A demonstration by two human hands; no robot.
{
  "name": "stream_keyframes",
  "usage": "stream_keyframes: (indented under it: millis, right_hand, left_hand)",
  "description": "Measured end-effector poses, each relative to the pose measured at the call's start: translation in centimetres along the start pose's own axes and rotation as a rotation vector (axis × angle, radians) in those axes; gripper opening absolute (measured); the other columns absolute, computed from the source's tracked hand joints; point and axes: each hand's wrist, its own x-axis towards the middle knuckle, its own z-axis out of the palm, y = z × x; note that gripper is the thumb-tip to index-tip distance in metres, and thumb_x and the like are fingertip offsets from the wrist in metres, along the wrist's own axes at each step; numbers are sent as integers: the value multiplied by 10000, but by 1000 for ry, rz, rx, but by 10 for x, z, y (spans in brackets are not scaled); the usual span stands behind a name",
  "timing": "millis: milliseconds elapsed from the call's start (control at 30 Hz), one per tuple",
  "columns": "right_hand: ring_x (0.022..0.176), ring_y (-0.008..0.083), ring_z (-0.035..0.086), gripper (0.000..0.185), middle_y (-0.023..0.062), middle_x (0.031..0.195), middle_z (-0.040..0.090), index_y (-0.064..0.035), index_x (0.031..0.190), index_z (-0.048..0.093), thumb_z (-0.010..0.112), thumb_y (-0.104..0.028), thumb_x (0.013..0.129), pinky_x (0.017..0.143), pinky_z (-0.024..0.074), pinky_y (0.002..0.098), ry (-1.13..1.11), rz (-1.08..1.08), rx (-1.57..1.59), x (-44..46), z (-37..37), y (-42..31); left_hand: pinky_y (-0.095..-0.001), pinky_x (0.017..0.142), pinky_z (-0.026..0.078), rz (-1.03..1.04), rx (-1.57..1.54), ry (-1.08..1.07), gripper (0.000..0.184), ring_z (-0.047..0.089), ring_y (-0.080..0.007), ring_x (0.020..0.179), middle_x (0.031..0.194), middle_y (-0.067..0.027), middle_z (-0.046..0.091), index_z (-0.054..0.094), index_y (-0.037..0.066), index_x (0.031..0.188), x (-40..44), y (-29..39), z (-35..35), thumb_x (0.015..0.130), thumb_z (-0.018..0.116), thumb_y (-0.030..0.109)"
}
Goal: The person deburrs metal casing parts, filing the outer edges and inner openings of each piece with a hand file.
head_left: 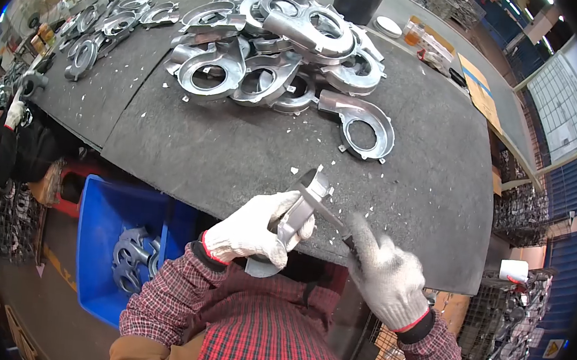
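Note:
Wrapped in a white knit glove, my left hand (256, 227) is closed around a silver cast-metal housing (293, 222), tilted on edge above the table's near edge. My right hand (390, 280), also gloved, grips the dark handle of a flat file (323, 212). The file's blade lies against the upper end of the housing. Part of the housing is hidden behind my left fingers. Just beyond, a single ring-shaped housing (386, 135) with a spout rests on the dark table mat (235, 154).
A pile of similar housings (205, 75) covers the far middle of the table, with more at far left. Below left stands a blue bin (97, 259) holding several castings. A black bucket (358, 1) is at the back. Another person (12, 126) works at left.

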Motion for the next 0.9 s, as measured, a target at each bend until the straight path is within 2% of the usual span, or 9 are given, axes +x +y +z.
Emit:
stream_keyframes:
  millis: [167, 300, 400, 500, 567, 667, 700, 800, 900]
  right_hand:
    - [882, 391, 819, 731, 175, 1092, 804, -169, 1623, 487, 776, -261, 957, 717, 675, 471, -424, -178, 794, 2, 4, 15]
    - [878, 415, 811, 724, 192, 1088, 799, -174, 1618, 497, 781, -260, 958, 731, 669, 491, -382, -201, 697, -1, -1, 2]
    - [896, 448, 804, 692, 205, 1134, 797, -174, 1603, 516, 782, -268, 971, 782, 660, 514, -196, -188, 259, -3, 0, -7]
    - [901, 480, 794, 687, 218, 1193, 789, -162, 1598, 524, 789, -276, 974, 803, 648, 529, -273, -146, 265, -2, 1, -6]
    - [988, 433, 810, 718, 228, 1258, 777, -137, 1624, 501, 795, -289, 987, 848, 652, 491, -418, -309, 790, 5, 14, 9]
    - [1148, 374, 789, 741, 231, 1326, 758, -105, 1648, 476, 789, -317, 1011, 959, 623, 469, -692, -353, 937, 17, 10, 15]
    - [1284, 336, 734, 753, 221, 1387, 736, -94, 1666, 451, 779, -332, 1031, 1067, 583, 454, -909, -271, 929, 27, -7, 10]
    - [1318, 359, 719, 766, 224, 1423, 722, -98, 1673, 440, 782, -327, 1027, 1096, 581, 452, -983, -399, 959, 28, 2, 10]
    - [1325, 345, 721, 776, 214, 1443, 716, -102, 1680, 429, 783, -305, 1020, 1088, 595, 439, -1082, -520, 920, 31, 10, 6]
  left_hand:
    - [-267, 823, 536, 91, 153, -11, 1194, 627, -91, 896, 1126, -25, 706, 592, -12, 1490, -2, 1, -4, 487, 1107, 378]
    - [-272, 852, 528, 95, 185, 7, 1344, 617, -94, 947, 1159, -16, 700, 540, 0, 1589, -6, -5, -8, 465, 1118, 455]
    - [-280, 883, 521, 61, 162, -24, 1455, 613, -105, 983, 1179, -20, 693, 464, 15, 1681, -7, -1, -11, 460, 1119, 459]
    - [-274, 879, 515, 72, 183, -48, 1395, 604, -101, 975, 1182, -13, 692, 475, 29, 1675, -12, -3, -13, 494, 1121, 395]
    - [-276, 879, 521, 131, 193, -86, 1309, 600, -95, 963, 1179, -3, 702, 499, 27, 1659, -16, -1, -9, 539, 1115, 308]
    - [-281, 883, 532, 102, 268, -91, 1237, 604, -90, 966, 1161, 4, 716, 539, 45, 1636, -26, -2, -16, 560, 1111, 257]
    - [-280, 882, 540, 116, 469, -133, 1169, 607, -87, 960, 1142, -1, 729, 573, 63, 1618, -29, 8, -19, 598, 1096, 296]
    - [-261, 864, 540, 280, 617, -99, 1107, 604, -81, 935, 1135, -4, 738, 581, 93, 1621, -34, -8, -26, 657, 1063, 349]
    - [-281, 860, 557, 196, 393, 17, 1024, 643, -111, 940, 1139, -49, 744, 614, 15, 1541, -56, -8, -28, 686, 1039, 384]
